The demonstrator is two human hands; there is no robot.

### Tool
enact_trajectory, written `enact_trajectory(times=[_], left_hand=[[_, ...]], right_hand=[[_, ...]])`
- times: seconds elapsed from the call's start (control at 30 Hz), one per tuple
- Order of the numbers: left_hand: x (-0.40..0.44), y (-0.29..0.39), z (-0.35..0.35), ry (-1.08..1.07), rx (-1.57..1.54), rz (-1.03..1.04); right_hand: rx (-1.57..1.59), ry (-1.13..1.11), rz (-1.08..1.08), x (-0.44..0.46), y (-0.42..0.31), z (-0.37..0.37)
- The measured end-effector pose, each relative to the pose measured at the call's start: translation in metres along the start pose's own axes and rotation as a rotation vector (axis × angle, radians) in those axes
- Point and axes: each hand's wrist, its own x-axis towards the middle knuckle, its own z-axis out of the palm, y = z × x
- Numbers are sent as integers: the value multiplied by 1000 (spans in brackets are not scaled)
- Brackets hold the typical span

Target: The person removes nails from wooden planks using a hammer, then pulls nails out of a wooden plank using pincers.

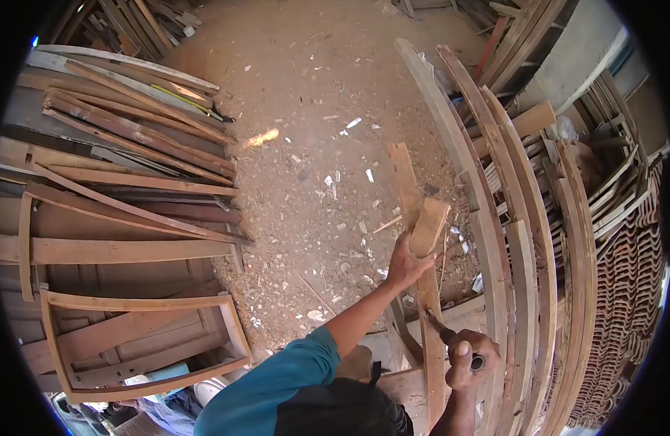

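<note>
My left hand (410, 266) is wrapped round a short wooden block (429, 227), which lies over a long narrow board (404, 174). The board runs toward my body. Lower right, my right hand (473, 359) is closed round the dark handle of a chisel-like tool (445, 333). The tool's tip points at the board's surface, near a small dark mark. Whether the tip touches the wood I cannot tell.
Long curved beams (487, 254) stand close on the right, with stacked roof tiles (626, 312) beyond. Planks (131, 182) and a wooden frame (226, 327) lie on the left. Wood chips litter the floor (306, 87).
</note>
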Motion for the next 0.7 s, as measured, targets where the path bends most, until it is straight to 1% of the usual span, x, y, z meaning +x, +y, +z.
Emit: enact_trajectory(times=[0.03,0.07,0.1,0.13,0.17,0.2,0.23,0.27,0.3,0.33,0.37,0.4,0.43,0.47,0.5,0.53,0.6,0.63,0.67,0.7], left_hand=[[-3,5,-2,5,-55,-73],[-2,14,-3,8,-81,-105],[-1,22,-5,12,-106,-138],[-1,30,-8,-28,-77,-153],[-2,33,-12,-67,-47,-175],[0,32,-11,-60,-41,-180],[1,29,-7,-27,37,-157],[-1,25,-2,-8,111,-138],[0,19,4,27,88,-121],[0,40,-1,27,19,-176],[1,35,1,-29,-30,-237],[0,27,6,-19,6,-218],[-2,29,6,30,73,-125],[-2,30,10,53,162,-147],[1,25,11,11,181,-183],[1,16,12,10,135,-187],[10,5,14,13,92,-190],[16,1,15,12,134,-193],[6,-2,15,-3,164,-210],[-3,-5,14,-18,194,-227]], right_hand=[[-20,2,59,1,1,-6],[-6,7,37,2,5,-7],[-78,30,45,3,13,-7],[-150,50,63,4,17,-8],[-127,74,97,8,18,-12],[-58,112,145,14,13,-18],[4,151,206,20,7,-24],[31,186,173,25,13,-32],[35,226,154,28,20,-44],[90,278,181,34,26,-50],[176,305,252,37,28,-57],[222,310,309,41,24,-60],[235,295,308,44,21,-59],[266,263,278,45,23,-56],[244,207,266,44,22,-50],[215,152,238,44,20,-38],[99,55,264,40,17,-10],[-1,-39,156,47,21,4],[-168,-49,270,60,3,18],[-169,-48,305,58,-11,23]])
